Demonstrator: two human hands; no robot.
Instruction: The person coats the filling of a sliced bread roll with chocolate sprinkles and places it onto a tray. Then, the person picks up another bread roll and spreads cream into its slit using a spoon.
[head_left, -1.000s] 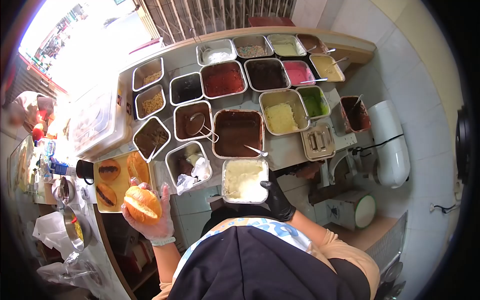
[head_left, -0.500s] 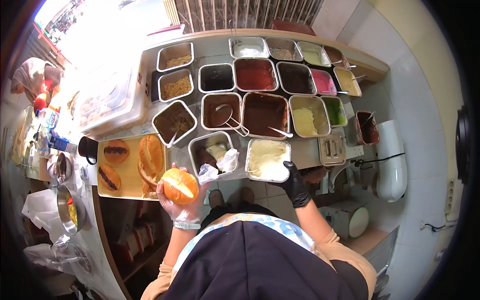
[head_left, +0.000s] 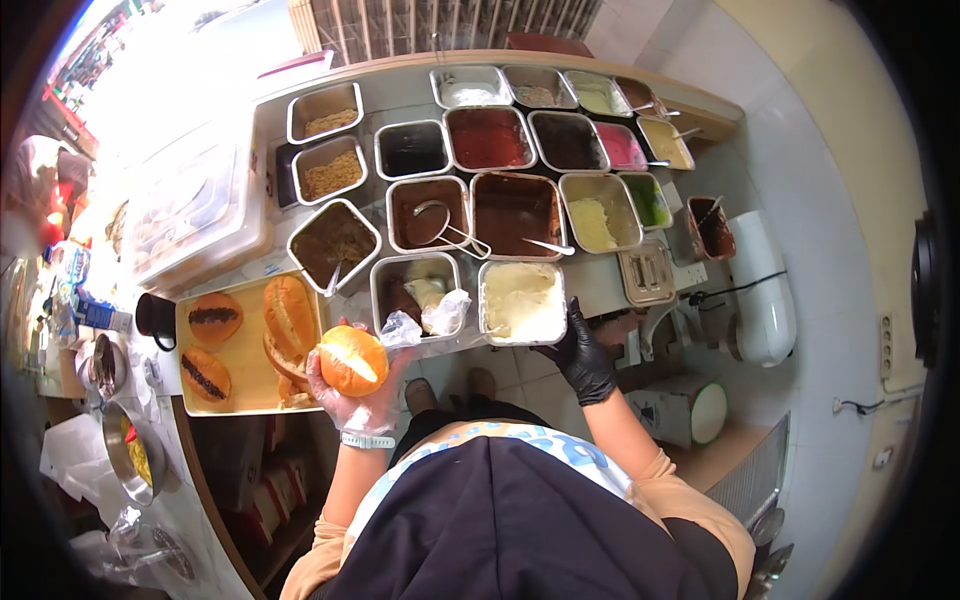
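In a clear glove, my left hand [head_left: 362,407] holds a split bread bun [head_left: 352,361] in front of the yellow tray [head_left: 250,368]. Cream shows in the bun's slit. My right hand [head_left: 582,362], in a black glove, grips the lower right side of a metal tub of pale cream [head_left: 523,303] at the counter's front edge. Left of this tub is one with crumpled plastic [head_left: 446,312]. Behind it stands a tub of brown spread [head_left: 517,217] with a spoon. The tray bears several buns, two with dark filling [head_left: 216,315].
Several tubs of spreads and toppings line the counter, with a lidded tub [head_left: 647,272] at the right. A large plastic box [head_left: 195,215] and a black mug [head_left: 156,318] stand left. A white mixer [head_left: 765,290] is far right. Another person is at the far left.
My left hand has carried the bun right, away from the tray and closer to the cream tub. My right hand has stayed on the tub. The camera view has shifted.
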